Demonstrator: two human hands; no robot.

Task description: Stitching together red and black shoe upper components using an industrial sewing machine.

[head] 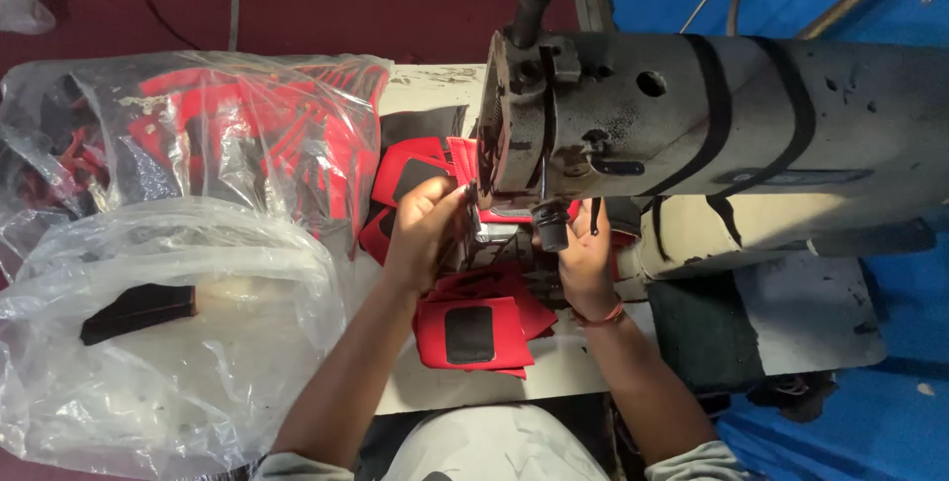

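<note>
My left hand (423,229) reaches under the head of a worn industrial sewing machine (692,135) and pinches a red fabric piece (486,283) near the needle. My right hand (583,259), with a bracelet at the wrist, rests on the same red fabric just right of the needle area. The machine head hides the fingertips of both hands. A finished red piece with a black rectangular patch (470,335) lies on the white table (554,367) in front of my hands, on top of other red pieces.
More red pieces with black patches (410,176) are stacked behind my left hand. A clear plastic bag of red and black pieces (237,135) and a second clear bag holding a black piece (148,343) stand at the left. Blue sheeting covers the right.
</note>
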